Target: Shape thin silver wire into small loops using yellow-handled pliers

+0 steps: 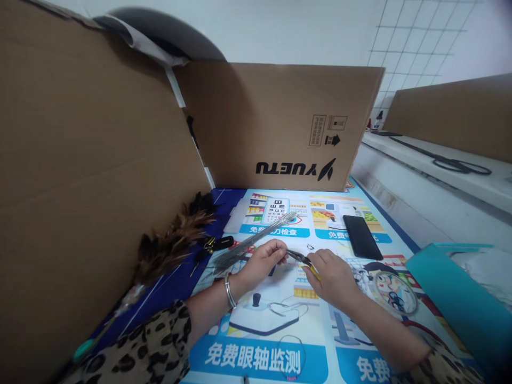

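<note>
The right hand (334, 277) grasps dark metal pliers with yellow handles (298, 256), tip at the left hand (262, 262), whose fingers pinch together, anything between them hidden. Just beyond the left hand lies a bundle of thin silvery wires (256, 237); beyond the right, a black rectangular phone (362, 237).

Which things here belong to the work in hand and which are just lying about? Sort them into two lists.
Belonging to the work:
pliers, in the right hand, tips at the left hand
probably the bundle of thin strands

Apparently just lying about:
dark phone
black fob
brown feathers
</note>
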Demonstrator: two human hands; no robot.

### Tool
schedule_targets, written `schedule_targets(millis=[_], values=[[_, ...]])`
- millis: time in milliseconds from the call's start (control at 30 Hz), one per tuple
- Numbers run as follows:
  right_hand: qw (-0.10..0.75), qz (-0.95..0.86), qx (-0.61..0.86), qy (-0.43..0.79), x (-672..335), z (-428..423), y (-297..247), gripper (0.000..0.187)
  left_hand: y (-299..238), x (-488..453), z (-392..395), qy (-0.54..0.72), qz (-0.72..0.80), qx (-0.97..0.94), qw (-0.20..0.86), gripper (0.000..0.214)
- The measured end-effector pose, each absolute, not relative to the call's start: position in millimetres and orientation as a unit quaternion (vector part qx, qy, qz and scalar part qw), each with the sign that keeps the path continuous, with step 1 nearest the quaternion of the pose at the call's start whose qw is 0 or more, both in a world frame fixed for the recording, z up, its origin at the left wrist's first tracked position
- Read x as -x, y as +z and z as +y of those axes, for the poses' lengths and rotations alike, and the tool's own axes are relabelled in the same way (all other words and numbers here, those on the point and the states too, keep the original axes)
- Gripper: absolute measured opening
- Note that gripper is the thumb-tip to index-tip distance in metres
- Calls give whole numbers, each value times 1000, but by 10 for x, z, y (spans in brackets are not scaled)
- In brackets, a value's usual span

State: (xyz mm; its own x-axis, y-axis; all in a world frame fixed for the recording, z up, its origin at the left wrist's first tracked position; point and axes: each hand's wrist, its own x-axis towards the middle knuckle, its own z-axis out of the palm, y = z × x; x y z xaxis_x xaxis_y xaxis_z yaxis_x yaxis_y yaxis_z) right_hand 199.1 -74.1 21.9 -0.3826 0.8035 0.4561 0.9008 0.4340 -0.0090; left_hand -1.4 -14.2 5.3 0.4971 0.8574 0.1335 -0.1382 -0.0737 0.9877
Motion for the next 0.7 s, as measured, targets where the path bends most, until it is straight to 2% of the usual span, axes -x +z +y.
schedule_targets(millis=[400,700], values=[[173,-822,503,-202,-2007,-741,250,24,63,13,-138,412,303,-633,581,16],[150,-816,519,-208,-1980,-759,254,21,53,10,-132,410,313,-643,567,15]])
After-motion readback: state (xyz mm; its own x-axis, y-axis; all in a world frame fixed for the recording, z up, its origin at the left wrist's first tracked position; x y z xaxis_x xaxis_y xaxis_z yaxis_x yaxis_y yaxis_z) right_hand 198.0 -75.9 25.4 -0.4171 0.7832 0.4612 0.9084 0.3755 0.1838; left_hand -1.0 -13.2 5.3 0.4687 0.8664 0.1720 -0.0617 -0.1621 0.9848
